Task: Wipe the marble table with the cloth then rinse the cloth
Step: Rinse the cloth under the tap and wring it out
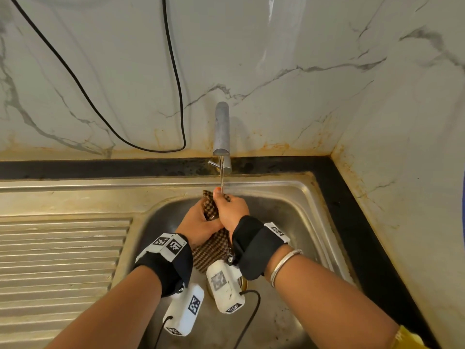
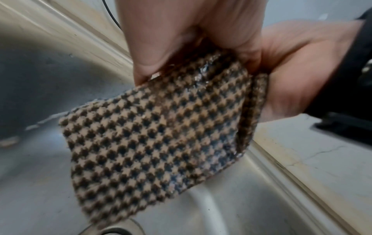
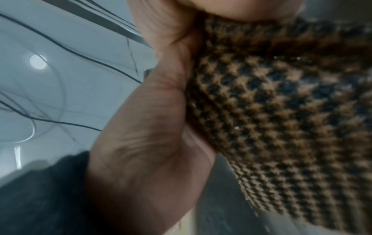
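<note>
Cloth [image 1: 213, 244] pinched betw both hands over sink basin [image 1: 289, 212], left hand [image 1: 195, 224] fingers on its left side, right hand [image 1: 230, 210] fingers on top/right. Faucet [image 1: 222, 129] just behind fingertips, water stream [image 1: 221, 177] landing at right thumb. Cloth's lower part hangs below fingers; drain [image 2: 112, 231] under it. Drainboard [image 1: 60, 250] left of fingers; cable [image 1: 173, 71] on wall behind-left.

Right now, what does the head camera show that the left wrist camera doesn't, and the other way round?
Only the head view shows the tap running water onto the cloth, the ribbed draining board and both wristbands. Only the left wrist view shows the cloth's wet, glistening weave up close and the drain rim beneath it. Both show the left hand and right hand gripping the checked cloth over the steel sink.
</note>
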Motion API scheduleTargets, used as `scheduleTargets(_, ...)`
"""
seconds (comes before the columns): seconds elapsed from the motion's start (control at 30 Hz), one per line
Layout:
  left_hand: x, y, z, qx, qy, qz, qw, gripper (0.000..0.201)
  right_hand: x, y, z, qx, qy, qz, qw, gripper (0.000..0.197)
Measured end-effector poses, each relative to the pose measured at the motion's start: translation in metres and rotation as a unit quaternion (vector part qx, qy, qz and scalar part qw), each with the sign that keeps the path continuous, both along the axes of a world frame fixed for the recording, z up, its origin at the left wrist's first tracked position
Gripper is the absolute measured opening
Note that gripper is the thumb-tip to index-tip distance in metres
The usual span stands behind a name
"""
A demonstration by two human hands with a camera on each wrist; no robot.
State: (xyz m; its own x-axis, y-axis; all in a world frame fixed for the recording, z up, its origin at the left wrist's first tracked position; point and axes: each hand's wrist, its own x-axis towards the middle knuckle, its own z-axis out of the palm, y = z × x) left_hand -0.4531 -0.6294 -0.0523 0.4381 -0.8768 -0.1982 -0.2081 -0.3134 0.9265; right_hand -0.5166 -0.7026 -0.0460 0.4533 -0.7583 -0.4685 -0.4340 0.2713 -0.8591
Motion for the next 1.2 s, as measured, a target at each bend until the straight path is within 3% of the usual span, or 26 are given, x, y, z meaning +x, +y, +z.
scheduleTargets(0.13, 0.011, -0.001, -0.005, 0.032, -0.029, -0.015, 0.999, 0.049, -0.002, -0.019, -0.001, 0.108, -0.007, -0.006, 0.994, 0.051)
scheduleTargets(0.23, 0.022, 0.003, -0.011, 0.047, -0.093, 0.018, 0.994, 0.025, -0.011, -0.025, 0.0, 0.157, -0.058, 0.012, 0.986, 0.032)
scheduleTargets(0.33, 0.022, 0.003, -0.008, 0.02, -0.077, 0.034, 0.996, 0.021, -0.012, -0.026, -0.004, 0.057, -0.049, 0.07, 0.995, 0.031)
scheduleTargets(0.43, 0.012, -0.002, 0.004, -0.035, -0.019, 0.04, 0.998, 0.024, -0.008, -0.022, -0.002, -0.024, -0.046, 0.042, 0.998, 0.038)
scheduleTargets(0.5, 0.003, -0.006, 0.01, -0.054, -0.022, 0.037, 0.998, 0.021, -0.007, -0.023, 0.002, -0.057, -0.011, 0.016, 0.998, 0.052)
scheduleTargets(0.6, -0.012, -0.014, 0.01, -0.042, -0.06, 0.057, 0.996, 0.022, -0.005, -0.027, 0.004, -0.022, -0.018, -0.024, 0.999, 0.048)
scheduleTargets(0.67, -0.014, -0.015, 0.011, -0.007, -0.023, 0.09, 0.996, 0.035, -0.005, -0.029, 0.007, 0.033, -0.048, -0.037, 0.998, 0.031)
scheduleTargets(0.73, -0.009, -0.012, 0.011, 0.042, -0.001, 0.079, 0.996, 0.048, -0.01, -0.031, 0.007, 0.077, -0.076, -0.021, 0.994, 0.029)
scheduleTargets(0.83, 0.002, -0.012, 0.008, 0.175, -0.138, -0.018, 0.975, 0.043, -0.014, -0.029, 0.004, -0.002, -0.019, 0.107, 0.994, 0.036)
scheduleTargets(0.9, 0.003, -0.013, 0.006, 0.213, -0.177, -0.037, 0.96, 0.037, -0.014, -0.023, -0.003, -0.078, 0.046, 0.153, 0.984, 0.036)
scheduleTargets(1.03, 0.002, -0.017, 0.004, 0.195, -0.11, -0.032, 0.974, 0.028, -0.018, -0.02, -0.002, -0.169, 0.082, 0.146, 0.971, 0.025)
scheduleTargets(1.2, 0.0, -0.022, 0.004, 0.21, -0.14, -0.022, 0.967, 0.023, -0.022, -0.019, 0.001, -0.192, 0.103, 0.171, 0.961, 0.027)
